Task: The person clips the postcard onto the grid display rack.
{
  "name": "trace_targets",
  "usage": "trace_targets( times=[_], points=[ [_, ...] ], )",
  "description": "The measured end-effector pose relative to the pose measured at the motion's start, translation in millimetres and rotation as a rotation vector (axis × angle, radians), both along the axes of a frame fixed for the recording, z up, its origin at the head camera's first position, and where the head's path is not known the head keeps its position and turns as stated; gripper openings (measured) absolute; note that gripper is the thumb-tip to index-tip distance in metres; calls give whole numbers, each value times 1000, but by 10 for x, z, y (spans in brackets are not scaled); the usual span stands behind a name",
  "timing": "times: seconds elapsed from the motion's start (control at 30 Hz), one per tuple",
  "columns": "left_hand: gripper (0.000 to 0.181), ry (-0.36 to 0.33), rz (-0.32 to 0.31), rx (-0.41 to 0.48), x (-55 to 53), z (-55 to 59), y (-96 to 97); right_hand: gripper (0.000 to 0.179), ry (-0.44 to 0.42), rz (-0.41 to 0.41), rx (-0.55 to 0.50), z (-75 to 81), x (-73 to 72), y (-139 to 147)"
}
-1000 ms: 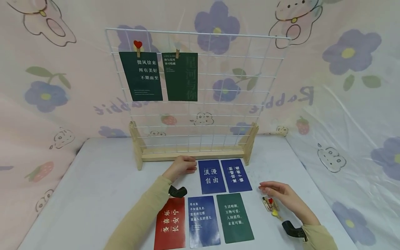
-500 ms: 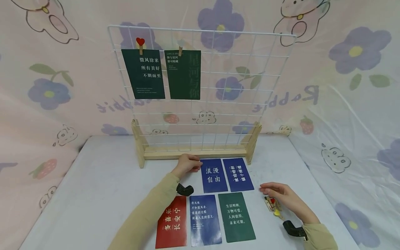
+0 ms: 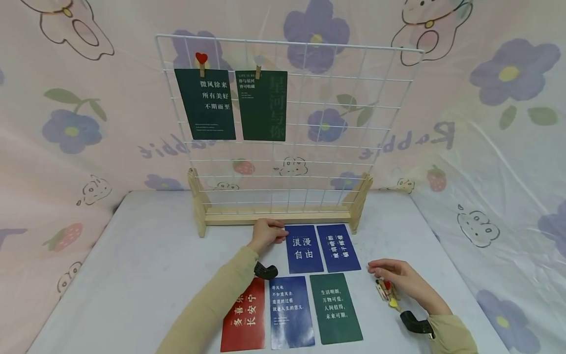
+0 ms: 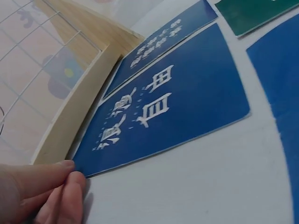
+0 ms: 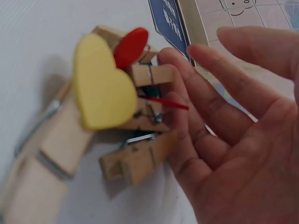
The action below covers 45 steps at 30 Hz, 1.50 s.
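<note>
My left hand (image 3: 267, 233) is at the upper left corner of a blue card (image 3: 304, 249) with large white characters. In the left wrist view the thumb and forefinger of this hand (image 4: 44, 191) meet at that corner and seem to pinch it; the card lies on the table. My right hand (image 3: 400, 276) rests beside a small pile of wooden clothespins (image 3: 386, 293). Up close in the right wrist view, its fingers are spread and loosely bent, touching the clothespins' side. A yellow heart (image 5: 103, 88) and a red heart (image 5: 132, 46) decorate some of them.
A white wire grid (image 3: 283, 103) stands in a wooden base (image 3: 278, 218); two green cards hang there, the left one (image 3: 208, 105) under a heart clothespin. On the table lie another blue card (image 3: 338, 248), a red card (image 3: 243, 319), a larger blue card (image 3: 292, 312) and a green card (image 3: 336, 309).
My left hand has moved slightly right, from beside the blue card onto its upper left corner. The right hand stays by the clothespins. The head view has shifted a little.
</note>
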<state>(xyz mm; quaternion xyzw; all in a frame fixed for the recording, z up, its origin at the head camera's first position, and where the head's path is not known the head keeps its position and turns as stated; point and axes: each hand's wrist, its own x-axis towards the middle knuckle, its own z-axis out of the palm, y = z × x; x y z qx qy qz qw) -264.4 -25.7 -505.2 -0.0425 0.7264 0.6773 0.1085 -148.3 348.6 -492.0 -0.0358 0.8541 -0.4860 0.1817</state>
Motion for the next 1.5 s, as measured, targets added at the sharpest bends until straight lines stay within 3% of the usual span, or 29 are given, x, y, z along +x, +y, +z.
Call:
trace_targets(
  times=[0.27,0.63,1.03,1.23,1.5],
  points=[
    [32,24,23,1,34,-22,25,45,-13,12,-24,-5,11,9],
    [39,123,19,-141,3,-61,59,45,-14,23,-50,-7,17,16],
    [35,133,55,-123,38,-57,73,46,-6,40,-39,10,10,13],
    [35,102,49,-81,43,-38,67,44,7,19,-8,3,10,45],
    [29,-31,-53,49,16,94,-40,44,12,-30,11,-9,10,118]
  ],
)
